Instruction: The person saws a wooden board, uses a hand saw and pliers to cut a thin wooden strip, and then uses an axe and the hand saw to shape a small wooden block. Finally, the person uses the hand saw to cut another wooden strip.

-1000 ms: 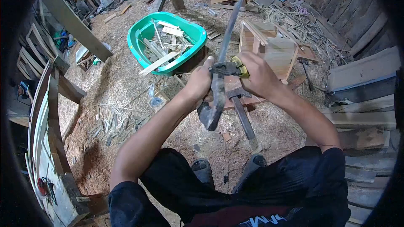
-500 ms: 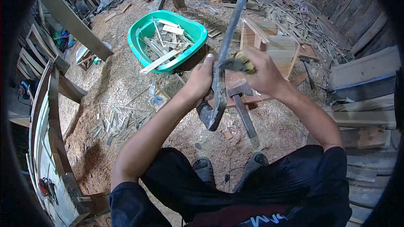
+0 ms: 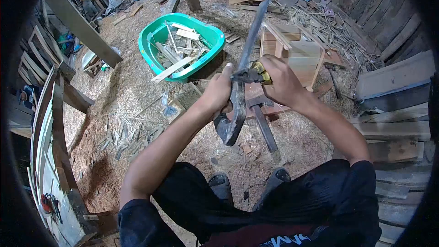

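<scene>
A long hand saw (image 3: 252, 36) with a dark, worn grip points away from me, its handle end toward my knees. My left hand (image 3: 218, 89) is wrapped round it near the handle, thumb up along the side. In my right hand (image 3: 284, 78) is a pair of pliers (image 3: 247, 76) with yellow-and-black handles. The pliers' dark jaws lie across the saw where blade meets handle, close by my left thumb. Beneath the saw, a hammer (image 3: 264, 128) rests with its head on a reddish board (image 3: 279, 108) and its handle toward my feet.
A green tub (image 3: 145, 48) full of wood scraps stands ahead on shavings. To its right is a small wooden box-like piece (image 3: 304, 52). Stacked boards (image 3: 393, 123) line the right side; a curved wooden frame (image 3: 57, 155) stands left. A person (image 3: 28, 95) is at the far left.
The pliers have turned slightly and now show more of their yellow handles, with my right hand shifted a little. The saw has dipped slightly toward me, still in my left hand.
</scene>
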{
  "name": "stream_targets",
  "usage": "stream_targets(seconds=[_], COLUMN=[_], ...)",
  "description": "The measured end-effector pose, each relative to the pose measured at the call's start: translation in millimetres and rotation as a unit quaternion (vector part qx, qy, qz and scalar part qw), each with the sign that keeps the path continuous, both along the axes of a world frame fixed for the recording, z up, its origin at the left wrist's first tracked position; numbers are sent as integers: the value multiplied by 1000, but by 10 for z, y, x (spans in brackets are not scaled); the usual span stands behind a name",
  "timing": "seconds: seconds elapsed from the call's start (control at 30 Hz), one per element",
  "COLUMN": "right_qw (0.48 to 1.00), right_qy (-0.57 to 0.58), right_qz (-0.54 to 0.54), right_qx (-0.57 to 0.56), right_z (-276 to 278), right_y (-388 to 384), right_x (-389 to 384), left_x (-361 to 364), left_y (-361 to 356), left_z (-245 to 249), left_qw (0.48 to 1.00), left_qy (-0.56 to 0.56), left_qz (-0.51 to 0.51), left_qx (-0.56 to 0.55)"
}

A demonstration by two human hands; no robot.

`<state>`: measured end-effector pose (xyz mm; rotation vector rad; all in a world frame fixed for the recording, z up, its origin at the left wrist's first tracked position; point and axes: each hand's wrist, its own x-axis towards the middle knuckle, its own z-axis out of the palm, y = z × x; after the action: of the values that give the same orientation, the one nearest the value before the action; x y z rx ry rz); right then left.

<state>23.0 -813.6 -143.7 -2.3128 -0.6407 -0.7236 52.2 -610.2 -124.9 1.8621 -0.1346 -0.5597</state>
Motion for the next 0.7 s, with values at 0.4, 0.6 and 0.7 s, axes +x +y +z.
stream_targets(seconds=[0.4,0.6,0.7], right_qw=[990,999,994], right_qy=[57,44,31], right_qz=[-14,-24,-31], right_qx=[128,17,100], right_z=[56,12,48], right_y=[60,35,23], right_x=[-73,-41,-21], left_x=[31,275,-15], left_y=[-37,-4,-57], left_z=[-170,-653,-86], left_qw=[988,997,986], left_qy=[88,-29,120], left_qz=[53,-2,31], left_qx=[-112,-70,-115])
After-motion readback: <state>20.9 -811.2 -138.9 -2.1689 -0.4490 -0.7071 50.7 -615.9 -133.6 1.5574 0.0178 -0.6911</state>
